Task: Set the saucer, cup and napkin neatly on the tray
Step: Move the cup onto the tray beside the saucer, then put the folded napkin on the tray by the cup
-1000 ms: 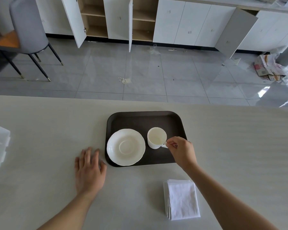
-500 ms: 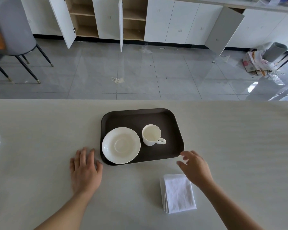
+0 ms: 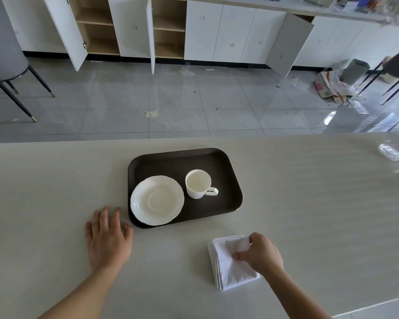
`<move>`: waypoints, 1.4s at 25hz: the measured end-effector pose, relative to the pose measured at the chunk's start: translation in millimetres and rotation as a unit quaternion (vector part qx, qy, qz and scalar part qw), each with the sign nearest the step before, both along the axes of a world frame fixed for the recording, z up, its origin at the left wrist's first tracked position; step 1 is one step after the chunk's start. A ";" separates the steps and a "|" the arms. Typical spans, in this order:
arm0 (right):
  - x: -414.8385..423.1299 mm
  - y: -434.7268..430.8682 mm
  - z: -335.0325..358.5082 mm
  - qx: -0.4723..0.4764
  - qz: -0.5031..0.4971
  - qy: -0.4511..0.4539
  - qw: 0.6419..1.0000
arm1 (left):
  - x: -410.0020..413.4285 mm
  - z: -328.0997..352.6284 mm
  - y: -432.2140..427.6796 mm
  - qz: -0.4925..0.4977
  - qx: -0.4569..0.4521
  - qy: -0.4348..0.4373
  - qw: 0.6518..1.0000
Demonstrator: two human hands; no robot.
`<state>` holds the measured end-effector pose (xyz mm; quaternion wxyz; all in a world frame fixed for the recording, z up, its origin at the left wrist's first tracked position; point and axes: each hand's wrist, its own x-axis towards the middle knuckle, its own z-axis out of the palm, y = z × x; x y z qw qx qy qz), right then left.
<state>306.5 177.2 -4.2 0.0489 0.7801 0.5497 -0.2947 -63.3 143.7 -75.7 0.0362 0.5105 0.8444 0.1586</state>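
A dark brown tray point(image 3: 226, 199) lies on the pale table. On its near left part sits a white scalloped saucer point(image 3: 157, 200). Beside the saucer, to the right, a white cup point(image 3: 198, 184) stands upright on the tray with its handle pointing right. A stack of folded white napkins point(image 3: 226, 265) lies on the table in front of the tray's right corner. My right hand point(image 3: 260, 253) rests on the stack, thumb and fingers pinching the top napkin's far right corner. My left hand point(image 3: 107, 237) lies flat on the table, fingers spread, just left of the tray's near corner.
A clear glass object point(image 3: 390, 153) lies near the table's far right edge. Beyond the table's far edge point(image 3: 194, 139) is a tiled floor with open white cabinets, a grey chair point(image 3: 7, 54) at far left and rubbish at far right.
My right hand let go of the cup handle, drew back toward me off the tray and came down on the napkin stack, pinching its top corner. The left hand stayed flat.
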 end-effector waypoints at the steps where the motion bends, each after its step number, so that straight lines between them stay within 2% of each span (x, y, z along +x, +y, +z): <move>1: 0.7 -0.3 -0.8 0.008 -0.007 0.022 1.000 | -0.1 -0.2 0.2 -0.001 -0.001 0.000 1.000; 4: 3.2 -3.3 2.9 0.047 -0.016 0.115 0.992 | 1.0 0.6 1.0 0.003 0.004 -0.004 1.000; 7: 12.0 2.8 23.7 0.065 -0.058 0.237 0.968 | 0.9 0.5 -0.1 0.004 0.009 -0.003 1.000; 12: 29.4 49.8 62.1 0.196 -0.178 0.353 0.897 | 0.4 0.3 -0.9 -0.001 0.014 0.006 1.000; 17: 10.6 107.9 58.7 0.266 -0.257 0.409 0.834 | -0.6 -0.4 0.3 -0.001 0.009 0.016 1.000; 23: -32.0 136.0 22.5 0.244 -0.415 0.451 0.752 | 0.2 -2.2 0.1 0.002 0.015 0.028 0.999; 25: -40.9 135.6 12.4 0.232 -0.421 0.444 0.756 | 1.1 -1.0 0.4 0.002 0.018 0.030 0.999; 27: -43.1 133.8 6.9 0.225 -0.407 0.416 0.781 | 1.8 0.2 1.1 0.002 0.018 0.030 0.999; 32: -29.8 127.4 4.5 0.216 -0.297 0.308 0.877 | 3.3 3.7 -0.1 0.003 0.018 0.029 0.999; 35: -23.2 125.3 7.5 0.214 -0.204 0.206 0.933 | 3.0 2.8 -0.3 0.004 0.024 0.032 0.999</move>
